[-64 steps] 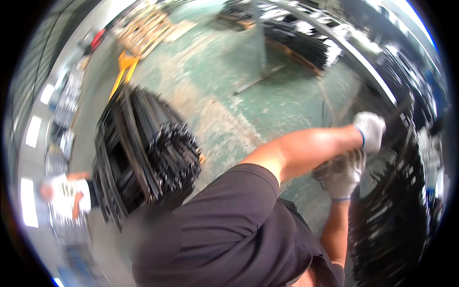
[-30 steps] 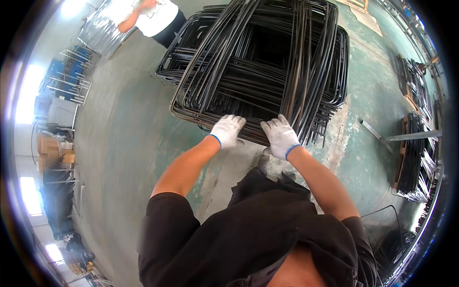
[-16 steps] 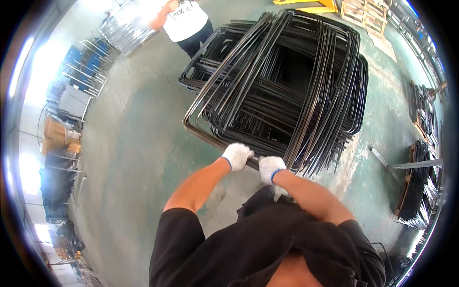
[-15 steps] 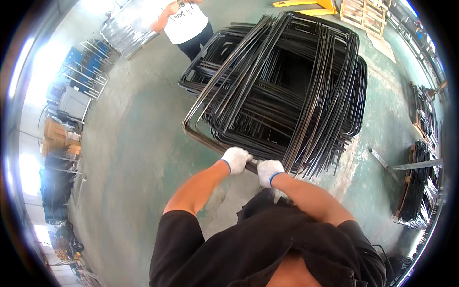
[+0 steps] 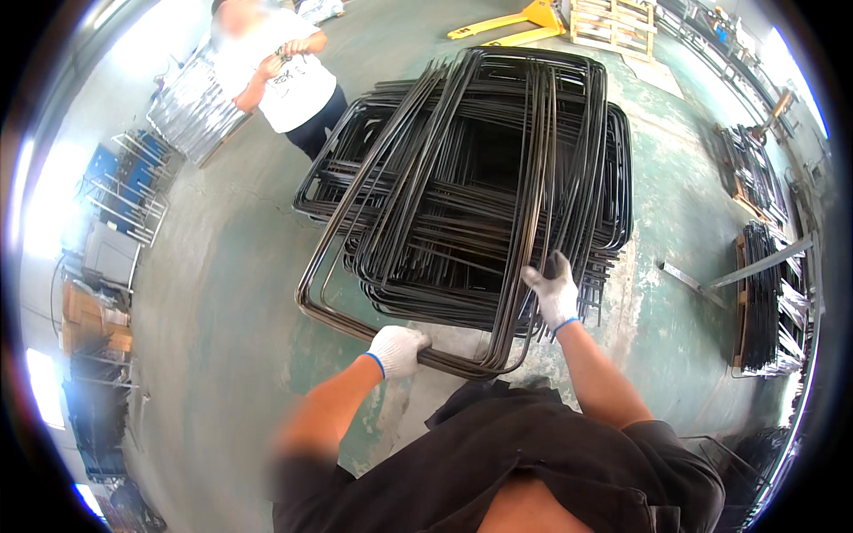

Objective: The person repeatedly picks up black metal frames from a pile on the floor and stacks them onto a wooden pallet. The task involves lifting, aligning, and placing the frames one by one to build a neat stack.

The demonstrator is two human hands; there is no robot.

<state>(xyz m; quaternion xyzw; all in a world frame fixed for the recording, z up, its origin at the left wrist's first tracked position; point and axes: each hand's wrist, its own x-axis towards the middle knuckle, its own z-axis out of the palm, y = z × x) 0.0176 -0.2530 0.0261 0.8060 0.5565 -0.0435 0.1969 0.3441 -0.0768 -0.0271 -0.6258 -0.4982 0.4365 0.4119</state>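
A large stack of black bent-tube metal frames (image 5: 498, 306) with rounded corners lies crisscrossed in front of me. Several brownish tube frames (image 5: 342, 324) on top stick out from the stack toward me. My left hand (image 5: 397, 351), in a white knitted glove, is closed around their near crossbar, left of its middle. At the right side of these frames, my gloved right hand (image 5: 553, 291) is open, thumb and fingers apart, beside the long side tubes. Whether its fingertips touch a tube I cannot tell.
Beyond the stack on the left stands a person in a white shirt (image 5: 298, 89), hands together. A yellow pallet jack (image 5: 524, 19) and a wooden pallet (image 5: 613, 25) are at the back. A metal stand (image 5: 711, 289) and bundled dark tubes (image 5: 761, 293) are on the right.
My right hand has let go of the near crossbar and moved right and forward to the side tubes. The top frames have come nearer to me, with my left hand still on them.
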